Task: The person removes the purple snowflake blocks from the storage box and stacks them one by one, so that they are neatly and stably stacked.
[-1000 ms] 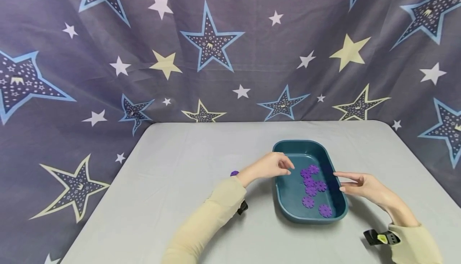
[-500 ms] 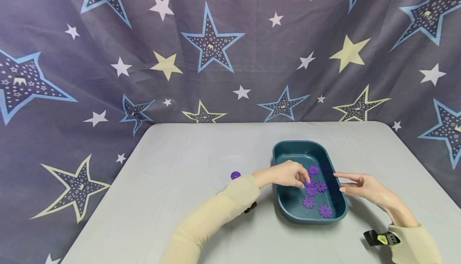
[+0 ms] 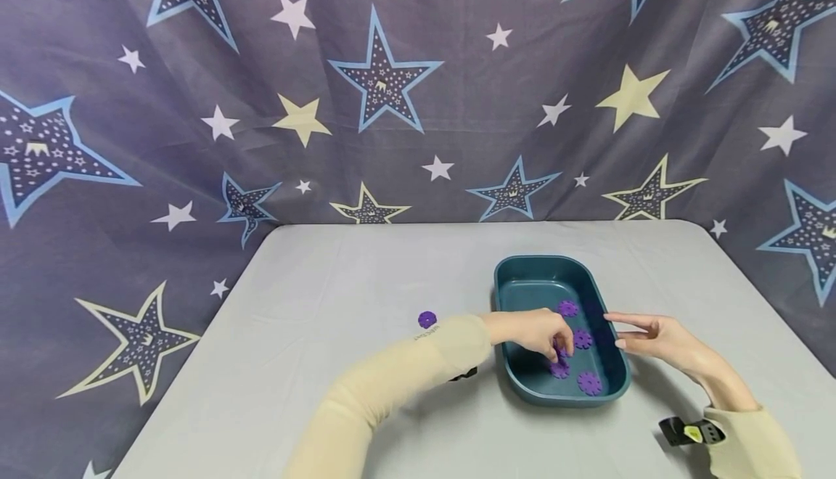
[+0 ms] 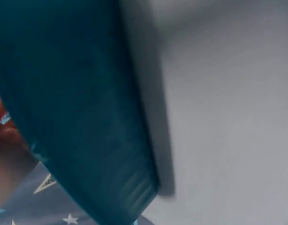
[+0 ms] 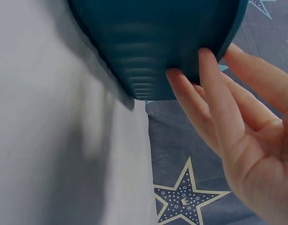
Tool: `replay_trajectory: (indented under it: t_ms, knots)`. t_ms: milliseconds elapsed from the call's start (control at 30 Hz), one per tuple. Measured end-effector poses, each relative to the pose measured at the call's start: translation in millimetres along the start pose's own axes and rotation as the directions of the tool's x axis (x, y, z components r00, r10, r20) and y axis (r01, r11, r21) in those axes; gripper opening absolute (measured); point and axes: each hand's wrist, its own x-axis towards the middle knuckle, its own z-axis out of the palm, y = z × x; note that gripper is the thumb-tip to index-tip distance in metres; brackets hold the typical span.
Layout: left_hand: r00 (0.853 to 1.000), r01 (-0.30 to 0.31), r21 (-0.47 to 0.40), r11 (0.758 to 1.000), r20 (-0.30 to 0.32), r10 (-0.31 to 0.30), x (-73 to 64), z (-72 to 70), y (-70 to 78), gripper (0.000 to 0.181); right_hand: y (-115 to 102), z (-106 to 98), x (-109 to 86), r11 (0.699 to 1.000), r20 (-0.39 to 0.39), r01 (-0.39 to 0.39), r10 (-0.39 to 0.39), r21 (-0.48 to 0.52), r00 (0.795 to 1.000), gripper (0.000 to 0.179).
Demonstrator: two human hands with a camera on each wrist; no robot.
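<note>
In the head view a dark teal rectangular bin (image 3: 525, 381) stands on the table, with several flat purple notched discs (image 3: 590, 383) on its floor. My left hand (image 3: 542, 330) reaches over the bin's left side, its fingers curled down and pinching at a purple notched disc (image 3: 560, 354). The palm and fingers hide part of the floor beneath. From the right, my right hand (image 3: 660, 337) rests straight fingertips against the bin's outer wall. The right wrist view shows those fingers (image 5: 223, 103) at the teal wall (image 5: 148, 42), near its rim.
One more purple notched disc (image 3: 427, 319) lies on the grey-white table (image 3: 366, 276), left of the bin and just beyond the left sleeve. A star-patterned curtain (image 3: 451, 101) hangs behind and along both sides. Black straps (image 3: 692, 432) sit at the wrists.
My left hand has moved right from the bin's left rim into it, then nearer and down among the discs. Some discs seen earlier are now behind or under it. My right hand stays put.
</note>
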Motion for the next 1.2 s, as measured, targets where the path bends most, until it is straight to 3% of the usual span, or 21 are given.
replay_trajectory:
  t_ms: [267,467,1200]
  knots:
    - [0.999,-0.014,0.025,1.0,0.031,0.013,6.2,7.2,-1.3,0.022,0,0,0.1,1.0,0.004,-0.001,0.001,0.006,1.0,0.043]
    - [0.998,0.009,0.043,0.999,0.056,-0.012,7.1,8.5,-1.5,0.024,0,0,-0.4,1.0,0.009,-0.001,0.0,0.019,1.0,0.042]
    - [0.997,0.033,0.089,0.995,0.071,-0.04,11.0,20.1,-5.8,0.034,-3,2,-0.1,1.0,-0.001,-0.02,0.02,-0.02,1.0,0.049]
